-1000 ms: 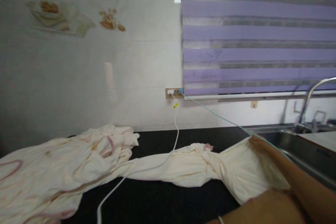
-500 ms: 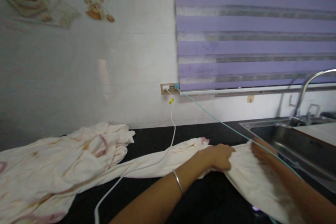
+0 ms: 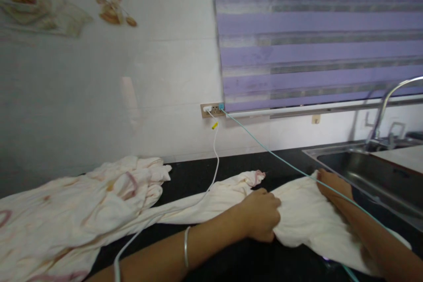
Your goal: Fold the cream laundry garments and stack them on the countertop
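A long cream cloth (image 3: 307,211) stretches across the black counter, running left into a crumpled heap of the same fabric (image 3: 76,211) with pinkish and yellowish marks. My left hand (image 3: 262,213), a silver bangle on its wrist, is closed on the cloth near the middle. At the cloth's upper right edge, my right hand (image 3: 332,185) grips the fabric; its fingers are partly hidden. A teal cord (image 3: 284,158) passes over my right forearm. The white cord (image 3: 214,165) lies across the cloth and over my left forearm.
Both cords plug into a wall socket (image 3: 212,110) behind the black counter (image 3: 191,172). A steel sink (image 3: 373,176) with a curved faucet (image 3: 383,110) stands at the right. Above it hangs a purple striped blind (image 3: 313,31).
My left hand has moved left and slightly down, with the cloth between my hands spreading wider. My right hand has stayed near the cloth's upper right edge. The view has shifted slightly.
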The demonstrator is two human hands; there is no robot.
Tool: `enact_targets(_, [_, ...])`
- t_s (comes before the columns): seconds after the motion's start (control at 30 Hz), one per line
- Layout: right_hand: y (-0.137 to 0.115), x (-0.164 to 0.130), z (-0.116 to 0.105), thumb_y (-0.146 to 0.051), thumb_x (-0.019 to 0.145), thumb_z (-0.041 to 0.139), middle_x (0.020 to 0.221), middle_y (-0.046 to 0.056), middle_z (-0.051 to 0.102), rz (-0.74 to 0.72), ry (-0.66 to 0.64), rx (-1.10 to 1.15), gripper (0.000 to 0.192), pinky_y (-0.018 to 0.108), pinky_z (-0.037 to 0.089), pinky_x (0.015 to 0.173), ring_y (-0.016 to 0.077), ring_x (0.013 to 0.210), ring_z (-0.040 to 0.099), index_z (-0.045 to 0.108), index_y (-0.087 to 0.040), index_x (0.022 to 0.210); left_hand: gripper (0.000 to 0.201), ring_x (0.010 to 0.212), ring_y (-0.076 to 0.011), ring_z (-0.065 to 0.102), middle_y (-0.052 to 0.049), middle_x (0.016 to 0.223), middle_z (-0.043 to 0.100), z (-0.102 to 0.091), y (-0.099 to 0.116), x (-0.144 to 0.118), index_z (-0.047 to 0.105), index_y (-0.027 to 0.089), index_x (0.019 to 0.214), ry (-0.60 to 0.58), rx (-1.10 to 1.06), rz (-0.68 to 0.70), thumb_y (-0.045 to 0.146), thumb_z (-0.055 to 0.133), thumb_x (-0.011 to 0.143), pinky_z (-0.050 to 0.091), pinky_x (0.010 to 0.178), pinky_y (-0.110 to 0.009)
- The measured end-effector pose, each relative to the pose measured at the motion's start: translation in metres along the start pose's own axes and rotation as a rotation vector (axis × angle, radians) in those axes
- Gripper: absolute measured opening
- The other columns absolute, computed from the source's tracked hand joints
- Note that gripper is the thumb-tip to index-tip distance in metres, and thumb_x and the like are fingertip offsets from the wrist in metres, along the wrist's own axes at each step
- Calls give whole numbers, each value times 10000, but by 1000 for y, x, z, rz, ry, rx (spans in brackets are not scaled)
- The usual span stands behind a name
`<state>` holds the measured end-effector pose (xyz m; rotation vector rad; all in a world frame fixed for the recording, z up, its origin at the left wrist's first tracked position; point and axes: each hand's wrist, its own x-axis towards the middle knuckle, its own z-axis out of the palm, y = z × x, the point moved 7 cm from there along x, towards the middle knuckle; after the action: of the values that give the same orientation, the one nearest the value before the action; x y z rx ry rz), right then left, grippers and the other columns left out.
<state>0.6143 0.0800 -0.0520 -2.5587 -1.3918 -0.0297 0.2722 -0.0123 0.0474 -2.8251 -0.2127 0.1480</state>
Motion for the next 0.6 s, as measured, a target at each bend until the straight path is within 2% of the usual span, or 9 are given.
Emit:
enact_targets(0.03, [0,0,0,-359,994,328,1077,216,723,2,-2,-2,397,509,527,855,362,978,722,644,-207,1181,275,912,-309,689,-171,996,716,1,11,-5,746,116,855,-8,-10,22,366,641,808,522,804,-431])
enact_targets(0.1, [-1,-1,-1,-358,999,307,1074,216,721,2,1,-5,409,506,527,859,364,993,716,638,-204,1185,351,897,-319,696,-178,1004,721,12,26,-15,742,122,956,-90,-69,-33,426,598,856,526,746,-428])
enact_targets(0.2, [-3,-2,-3,-355,1008,286,1087,203,717,-3,18,-10,407,501,521,880,363,1025,707,625,-220,1187,635,850,-356,713,-189,961,735,31,33,-31,669,121,1195,-186,-221,-250,658,514,893,538,717,-464])
enact_targets(0.27, [-3,-3,-2,-355,1008,291,1098,195,714,-5,28,-14,393,496,515,895,358,1042,702,621,-241,1188,850,847,-395,711,-211,956,731,43,31,-43,637,105,1248,-210,-290,-415,825,471,828,544,730,-513])
enact_targets(0.33, [-3,-4,-2,-358,1007,299,1112,195,709,-1,44,-18,385,497,512,896,356,1038,702,624,-254,1184,914,886,-420,702,-237,1007,716,52,28,-55,639,93,1253,-215,-315,-547,866,476,794,548,741,-534])
enact_targets(0.4, [-3,-5,-3,-356,1009,292,1120,199,703,7,66,-23,394,508,513,877,362,1013,708,631,-243,1175,838,930,-414,693,-252,1065,698,61,28,-68,650,92,1256,-228,-325,-638,794,556,808,557,741,-511])
enact_targets(0.5, [-4,-6,-3,-355,1018,272,1116,213,697,10,86,-23,419,511,513,850,370,990,709,633,-210,1173,551,927,-372,693,-250,1078,695,77,33,-90,706,106,1199,-242,-298,-739,553,608,893,557,701,-437])
enact_targets(0.57, [-5,-6,-3,-360,1022,264,1114,222,695,2,86,-19,427,504,514,842,370,983,708,634,-199,1162,354,949,-362,691,-215,1054,716,83,40,-103,754,162,1136,-191,-227,-735,377,541,952,553,731,-457])
enact_targets(0.6, [-5,-6,-4,-361,1023,262,1114,224,695,-3,85,-16,427,502,515,842,369,981,709,635,-199,1154,320,982,-367,684,-187,1044,729,84,43,-109,768,206,1123,-148,-185,-704,319,516,961,547,784,-504])
